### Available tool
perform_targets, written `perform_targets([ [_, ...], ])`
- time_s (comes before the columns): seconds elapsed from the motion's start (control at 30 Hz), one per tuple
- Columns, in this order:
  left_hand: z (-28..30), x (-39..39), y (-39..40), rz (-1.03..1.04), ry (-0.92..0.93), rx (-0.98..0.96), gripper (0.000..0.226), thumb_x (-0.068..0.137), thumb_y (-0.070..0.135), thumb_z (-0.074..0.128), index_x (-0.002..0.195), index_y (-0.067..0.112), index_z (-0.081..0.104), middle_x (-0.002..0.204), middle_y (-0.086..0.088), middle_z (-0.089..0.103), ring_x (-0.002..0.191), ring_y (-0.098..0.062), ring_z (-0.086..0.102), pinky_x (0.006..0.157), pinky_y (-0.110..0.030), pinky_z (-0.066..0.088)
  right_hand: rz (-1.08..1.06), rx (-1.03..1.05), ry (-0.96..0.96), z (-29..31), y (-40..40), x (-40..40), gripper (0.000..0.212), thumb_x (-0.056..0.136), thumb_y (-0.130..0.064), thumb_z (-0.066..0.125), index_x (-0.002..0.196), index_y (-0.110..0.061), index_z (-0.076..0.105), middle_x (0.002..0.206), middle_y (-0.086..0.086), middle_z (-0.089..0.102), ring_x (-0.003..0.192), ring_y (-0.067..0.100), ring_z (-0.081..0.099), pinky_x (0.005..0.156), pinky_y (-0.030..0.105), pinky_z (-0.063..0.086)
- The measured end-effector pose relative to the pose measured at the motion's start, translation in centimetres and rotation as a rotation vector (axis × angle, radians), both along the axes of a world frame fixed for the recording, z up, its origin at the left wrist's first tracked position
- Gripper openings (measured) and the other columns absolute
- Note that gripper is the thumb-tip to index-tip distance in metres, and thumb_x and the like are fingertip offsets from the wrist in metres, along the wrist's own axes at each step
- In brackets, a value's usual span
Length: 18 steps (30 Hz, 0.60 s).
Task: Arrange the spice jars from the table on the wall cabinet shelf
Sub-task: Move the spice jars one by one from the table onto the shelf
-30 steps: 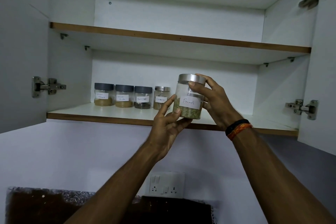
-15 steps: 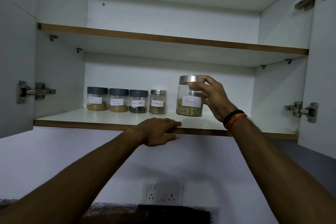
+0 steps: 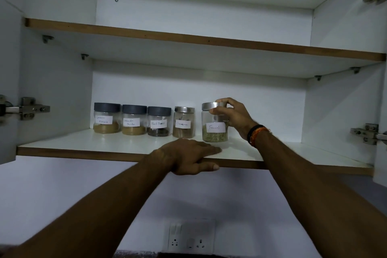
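The left hand point(image 3: 188, 156) lies nearest the camera on the front edge of the lower white cabinet shelf with a brown edge band point(image 3: 83, 154), a little left of that edge's midpoint; its fingers are straight and flat on the shelf surface, the thumb sits under the edge band, and it holds nothing. Beyond it, the right hand point(image 3: 234, 118) grips the clear glass jar with a brushed-metal lid and a white label reading "Fennel" point(image 3: 214, 125), the fingers curled round the lid rim and upper wall. The jar stands upright with its base apparently on the shelf, roughly midway along the shelf's width and set slightly forward of the row. Toward the rear edge, running from the rear-left corner, stand four further jars: a clear jar with a dark grey lid labelled "Masala" point(image 3: 106, 118), a similar grey-lidded jar labelled as a powder point(image 3: 134, 120), a grey-lidded jar labelled "Black Pepper" point(image 3: 159, 122), and a metal-lidded glass jar whose label appears to read "Cinnamon" point(image 3: 183, 122). The fennel jar sits just beside this last jar, apart from it. Judged from this layout, the step in hand is placement of the fifth jar. The next move calls for a short push rearward to align it with the row, label facing front, then release of the lid without tipping the jar.
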State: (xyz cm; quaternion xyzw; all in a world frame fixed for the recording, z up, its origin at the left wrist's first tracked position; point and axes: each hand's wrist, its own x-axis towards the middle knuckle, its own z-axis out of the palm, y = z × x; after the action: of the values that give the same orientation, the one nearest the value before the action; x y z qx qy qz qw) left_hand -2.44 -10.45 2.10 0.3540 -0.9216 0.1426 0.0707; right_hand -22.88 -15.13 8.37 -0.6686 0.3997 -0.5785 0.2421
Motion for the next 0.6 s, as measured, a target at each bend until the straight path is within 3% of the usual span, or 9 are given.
perform_targets([
  [0.13, -0.1, 0.0, -0.3, -0.015, 0.008, 0.003, 0.068, 0.098, 0.067, 0.031, 0.157, 0.036, 0.023, 0.163, 0.000, 0.031, 0.143, -0.026, 0.041, 0.114, -0.043, 0.034, 0.038, 0.077, -0.056, -1.4, -3.9, 0.2, 0.044, 0.084, -0.017, 0.078, 0.122, -0.002, 0.059, 0.113, 0.011, 0.066, 0.099, 0.031, 0.066, 0.078, 0.041, 0.059],
  [0.27, 0.0, 0.1, -0.5, -0.016, 0.012, 0.025, 0.069, 0.098, 0.068, 0.031, 0.158, 0.035, 0.022, 0.162, -0.002, 0.032, 0.146, -0.026, 0.037, 0.116, -0.045, 0.032, 0.060, 0.125, -0.036, -1.0, -5.8, -0.1, 0.045, 0.085, -0.015, 0.077, 0.125, -0.006, 0.058, 0.114, 0.014, 0.066, 0.100, 0.031, 0.066, 0.069, 0.034, 0.059],
  [0.43, 0.1, 0.1, -0.5, -0.021, 0.016, 0.030, 0.068, 0.098, 0.067, 0.033, 0.158, 0.035, 0.023, 0.162, -0.001, 0.033, 0.146, -0.024, 0.037, 0.116, -0.045, 0.031, 0.096, 0.189, -0.005, 0.0, -6.8, -0.8, 0.053, 0.082, -0.011, 0.079, 0.130, -0.005, 0.058, 0.125, 0.013, 0.066, 0.112, 0.032, 0.065, 0.080, 0.035, 0.055],
  [0.6, 0.1, 0.1, -0.4, -0.034, 0.028, 0.030, 0.069, 0.098, 0.066, 0.034, 0.158, 0.033, 0.025, 0.160, -0.001, 0.037, 0.144, -0.025, 0.040, 0.116, -0.046, 0.033, -0.008, 0.174, 0.063, 0.0, -7.9, -0.6, 0.052, 0.078, -0.013, 0.083, 0.126, -0.016, 0.062, 0.119, 0.006, 0.066, 0.111, 0.026, 0.062, 0.085, 0.038, 0.054],
])
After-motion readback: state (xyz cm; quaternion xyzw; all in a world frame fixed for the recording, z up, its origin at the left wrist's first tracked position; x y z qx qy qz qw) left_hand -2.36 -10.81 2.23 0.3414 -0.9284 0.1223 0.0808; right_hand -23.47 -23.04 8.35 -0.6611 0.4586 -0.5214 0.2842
